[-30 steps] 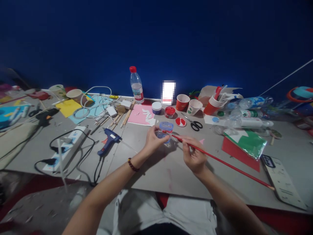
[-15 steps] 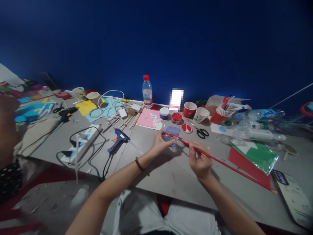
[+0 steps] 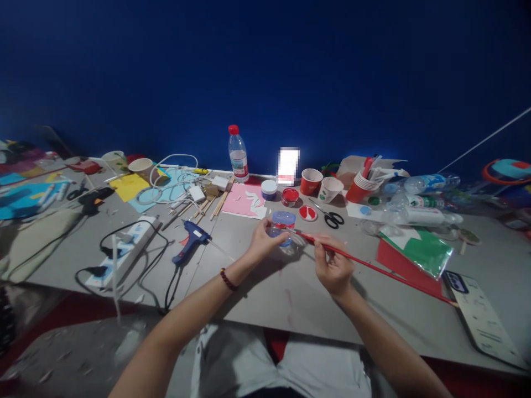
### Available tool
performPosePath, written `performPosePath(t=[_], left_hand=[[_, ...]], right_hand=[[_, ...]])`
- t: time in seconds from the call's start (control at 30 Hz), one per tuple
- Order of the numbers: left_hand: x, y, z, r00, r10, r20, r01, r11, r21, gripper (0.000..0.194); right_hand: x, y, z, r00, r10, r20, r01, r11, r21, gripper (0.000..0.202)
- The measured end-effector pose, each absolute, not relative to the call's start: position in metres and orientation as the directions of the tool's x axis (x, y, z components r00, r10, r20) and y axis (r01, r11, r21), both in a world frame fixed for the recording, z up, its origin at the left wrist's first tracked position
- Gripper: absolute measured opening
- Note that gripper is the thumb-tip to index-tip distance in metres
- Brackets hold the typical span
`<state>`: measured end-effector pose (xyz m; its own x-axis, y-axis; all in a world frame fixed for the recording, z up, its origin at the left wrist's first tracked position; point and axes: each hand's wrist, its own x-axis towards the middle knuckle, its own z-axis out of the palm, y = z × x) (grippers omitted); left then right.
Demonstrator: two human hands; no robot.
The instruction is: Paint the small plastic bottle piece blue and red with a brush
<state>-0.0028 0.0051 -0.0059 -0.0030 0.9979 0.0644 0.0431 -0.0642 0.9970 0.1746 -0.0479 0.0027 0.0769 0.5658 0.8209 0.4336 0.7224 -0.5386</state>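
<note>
My left hand (image 3: pixel 264 241) is closed round a small clear plastic bottle piece (image 3: pixel 284 218) with blue and red paint on it. In a pinch, my right hand (image 3: pixel 334 268) holds a long red paintbrush (image 3: pixel 381 265). The brush tip is at the right side of the plastic piece; whether it touches is too small to tell. Beyond the hands stand an open pot of red paint (image 3: pixel 290 197) and a blue-and-white pot (image 3: pixel 269 190). The red-smeared lid (image 3: pixel 308 213) lies close by.
Scissors (image 3: pixel 333 219) and paper cups (image 3: pixel 311 182) stand behind my right hand. A blue glue gun (image 3: pixel 193 241) and a power strip (image 3: pixel 124 251) with cables lie left. Plastic bottles (image 3: pixel 423 215), green paper (image 3: pixel 418 251) and a phone (image 3: pixel 481 315) are right. A water bottle (image 3: pixel 238 157) stands by the wall.
The view has turned slightly right, so the table things appear further left. Another person's arm at the left edge has mostly gone from view. Both hands keep their holds.
</note>
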Motion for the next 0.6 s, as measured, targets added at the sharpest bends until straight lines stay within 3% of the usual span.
performPosePath(t=[0.3, 0.6], left_hand=[[-0.0019, 0.0051, -0.0019, 0.016, 1.000, 0.020, -0.050, -0.019, 0.999, 0.042], [-0.0061, 0.0099, -0.0055, 0.074, 0.997, -0.035, -0.195, 0.048, 0.980, 0.052]], right_hand=[[0.1760, -0.0490, 0.0051, 0.068, 0.559, 0.827, 0.435, 0.729, -0.529, 0.028], [0.1823, -0.0441, 0.0049, 0.129, 0.570, 0.811, 0.428, 0.706, -0.564, 0.019]])
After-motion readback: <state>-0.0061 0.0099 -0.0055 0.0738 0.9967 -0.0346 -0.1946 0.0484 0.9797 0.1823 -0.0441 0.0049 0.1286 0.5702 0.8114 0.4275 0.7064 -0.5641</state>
